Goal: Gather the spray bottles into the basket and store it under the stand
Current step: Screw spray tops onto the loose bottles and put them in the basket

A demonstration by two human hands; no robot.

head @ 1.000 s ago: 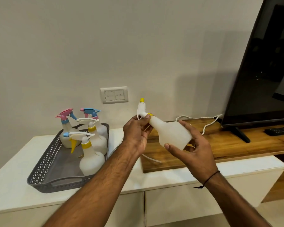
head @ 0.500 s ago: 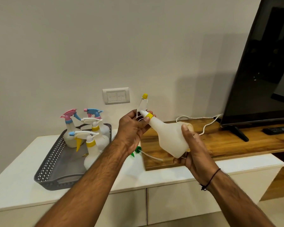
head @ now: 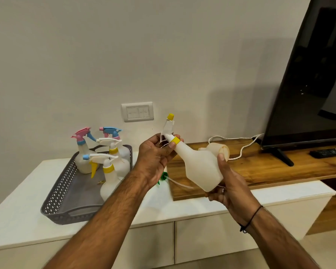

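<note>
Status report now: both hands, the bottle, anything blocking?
Left hand grips spray head. Right hand holds white bottle base, tilted. Four bottles already in basket. Path to basket open.

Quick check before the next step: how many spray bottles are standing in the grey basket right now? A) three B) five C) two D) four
D: four bottles stand in the grey basket: the pink-headed bottle, the blue-headed bottle and two yellow-collared bottles. A fifth bottle is held in the air, the left hand at its trigger head and the right hand at its base.
</note>
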